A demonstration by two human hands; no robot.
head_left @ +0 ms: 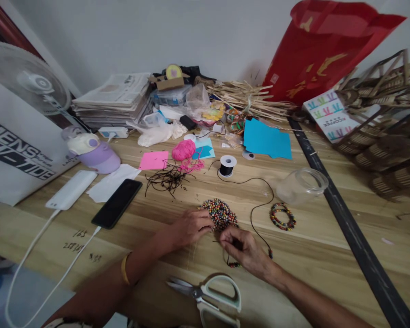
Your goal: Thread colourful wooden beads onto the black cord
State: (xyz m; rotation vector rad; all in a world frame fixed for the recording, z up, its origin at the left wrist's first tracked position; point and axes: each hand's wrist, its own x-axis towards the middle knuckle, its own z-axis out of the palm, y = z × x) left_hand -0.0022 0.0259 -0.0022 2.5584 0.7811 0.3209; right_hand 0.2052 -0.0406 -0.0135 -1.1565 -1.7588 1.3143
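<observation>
A heap of small multicoloured beads (220, 213) lies on the wooden table. My left hand (191, 227) rests at its left edge, fingers bent and drawn together against the beads. Whether a bead sits between the fingertips is hidden. Close to the heap's lower side, my right hand (244, 248) pinches a thin black cord, whose short end (216, 241) sticks out leftward from the fingertips. Strung beads (234, 264) show on the cord under this hand. From there the cord runs up to a white spool (228, 165) of black cord.
Scissors (205, 294) lie at the near edge. A beaded bracelet (282, 216) and a clear jar (302, 186) stand to the right. Cut black cord pieces (167, 176), pink yarn (183, 150) and a phone (117, 203) lie to the left.
</observation>
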